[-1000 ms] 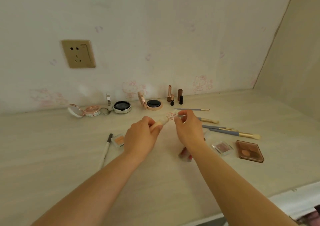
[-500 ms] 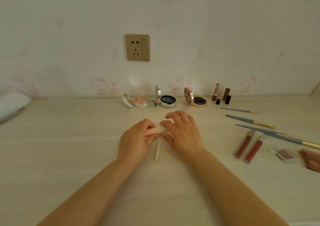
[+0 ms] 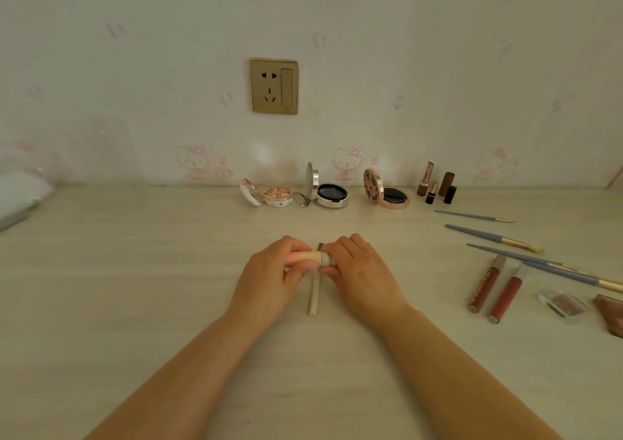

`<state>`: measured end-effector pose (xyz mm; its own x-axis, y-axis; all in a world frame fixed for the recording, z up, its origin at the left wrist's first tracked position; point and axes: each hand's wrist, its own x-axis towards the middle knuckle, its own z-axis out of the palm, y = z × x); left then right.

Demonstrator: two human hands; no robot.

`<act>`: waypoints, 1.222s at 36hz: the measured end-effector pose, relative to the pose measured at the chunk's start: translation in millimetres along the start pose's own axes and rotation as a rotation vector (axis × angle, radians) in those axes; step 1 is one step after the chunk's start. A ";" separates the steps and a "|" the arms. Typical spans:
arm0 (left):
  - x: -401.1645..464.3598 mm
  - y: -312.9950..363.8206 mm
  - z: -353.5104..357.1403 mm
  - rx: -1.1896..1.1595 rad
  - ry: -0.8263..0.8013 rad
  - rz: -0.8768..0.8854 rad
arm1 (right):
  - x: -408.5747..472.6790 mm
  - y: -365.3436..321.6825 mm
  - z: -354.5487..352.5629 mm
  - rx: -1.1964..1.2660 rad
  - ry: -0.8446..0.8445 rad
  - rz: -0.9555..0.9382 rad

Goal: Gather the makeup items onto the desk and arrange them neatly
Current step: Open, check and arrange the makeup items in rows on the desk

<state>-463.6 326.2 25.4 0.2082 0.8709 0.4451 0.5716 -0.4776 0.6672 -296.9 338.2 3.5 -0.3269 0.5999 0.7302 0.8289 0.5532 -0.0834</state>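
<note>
At the far left edge we saw a white cloth-like shape [image 3: 20, 197], too blurred to identify. On the wall above the bench [image 3: 135, 288] sat a gold socket [image 3: 274, 86]. Along the back of the bench, from left to right, stood three opened compacts: a pink one [image 3: 269, 197], a silver one [image 3: 328, 192] and a rose-gold one [image 3: 387, 193].

At centre, our left hand [image 3: 269, 278] curled its fingers [image 3: 298, 247] round the beige body of a small tube [image 3: 315, 258], held level just above the bench. Our right hand [image 3: 360, 271] pinched the tube's other end, where a silver band showed. Beneath both hands a cream pencil [image 3: 313, 296] lay on the bench, pointing away from us.

Further right, four lipsticks [image 3: 436, 183] stood upright near the wall. In front of them lay four blue-handled brushes [image 3: 492, 237], slanted, then two red lip gloss tubes [image 3: 495, 289] side by side. A small clear eyeshadow case [image 3: 564, 303] and a brown palette [image 3: 612, 318] lay at the right edge, the palette partly cut off.
</note>
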 end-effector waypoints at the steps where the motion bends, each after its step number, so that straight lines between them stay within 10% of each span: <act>1: -0.1 0.0 -0.2 -0.026 -0.004 -0.021 | 0.3 -0.6 -0.1 -0.010 0.006 -0.010; 44: -0.6 2.2 -0.2 -0.410 -0.052 -0.110 | -1.7 -7.6 -7.1 0.022 -0.105 0.157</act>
<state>-462.7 324.6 26.7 0.2095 0.9189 0.3342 0.2319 -0.3788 0.8960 -299.4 328.8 7.7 -0.2407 0.7360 0.6328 0.8637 0.4598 -0.2063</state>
